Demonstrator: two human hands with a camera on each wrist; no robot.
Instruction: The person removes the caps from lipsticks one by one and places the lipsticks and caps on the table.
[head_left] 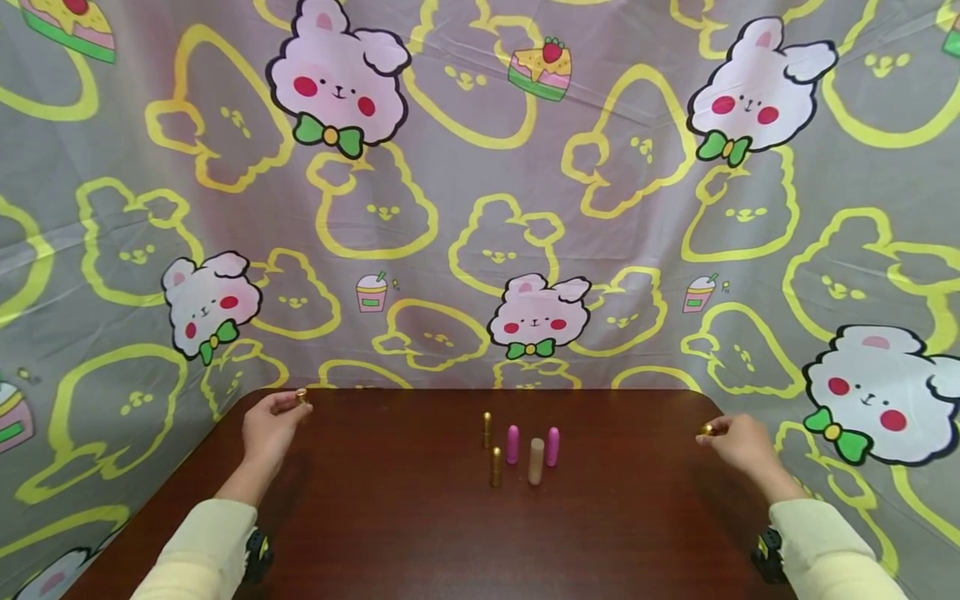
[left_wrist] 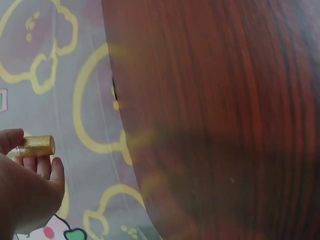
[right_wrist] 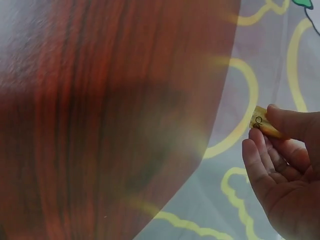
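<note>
At the far left of the table, my left hand (head_left: 272,429) pinches a small shiny gold tube (head_left: 302,395) between thumb and fingers. The left wrist view shows the flat round end of this gold tube (left_wrist: 39,146) pointing toward the table. On the opposite side, my right hand (head_left: 738,446) pinches another small gold tube (head_left: 707,430). Dark lettering shows on that gold tube (right_wrist: 260,120) in the right wrist view, and the fingers cover part of it. Both hands are far apart, beside the table's side edges.
Near the middle of the dark wooden table (head_left: 390,517) stand two gold tubes with rounded tops, a rear one (head_left: 487,430) and a front one (head_left: 496,467). Beside them are two pink tubes, left (head_left: 513,445) and right (head_left: 552,447), and a beige cylinder (head_left: 536,462). A patterned cloth (head_left: 435,267) hangs behind.
</note>
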